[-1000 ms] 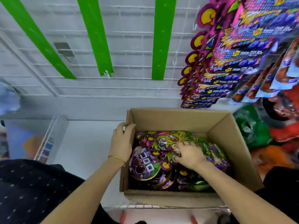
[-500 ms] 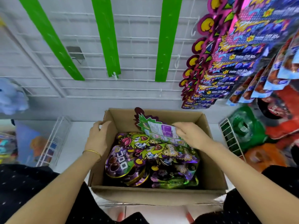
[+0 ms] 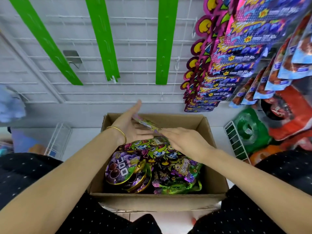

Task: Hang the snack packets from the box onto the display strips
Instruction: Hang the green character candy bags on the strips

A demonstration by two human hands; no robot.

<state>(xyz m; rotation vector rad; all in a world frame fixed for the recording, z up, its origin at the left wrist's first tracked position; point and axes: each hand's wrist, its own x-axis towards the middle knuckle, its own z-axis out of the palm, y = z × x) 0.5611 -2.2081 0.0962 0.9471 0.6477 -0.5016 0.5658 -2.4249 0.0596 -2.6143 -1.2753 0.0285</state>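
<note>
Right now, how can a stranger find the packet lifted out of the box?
Find the cardboard box below the green strips. Above its far half, the left hand and right hand meet; the packet lies between them, the only one raised clear of the pile.

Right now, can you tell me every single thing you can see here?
wire grid: one, white, back wall
display strips: three, green, hanging on the grid
hanging packets: many, pink and purple, upper right
box: one, brown cardboard, centre
packets in box: several, purple and green, inside it
held packet: one, green and pink, just above the box
bags: several, red and green, right of the box
bracelet: one, gold, left wrist
left hand: one, open, palm against the held packet
right hand: one, fingers over the held packet's near end
</note>
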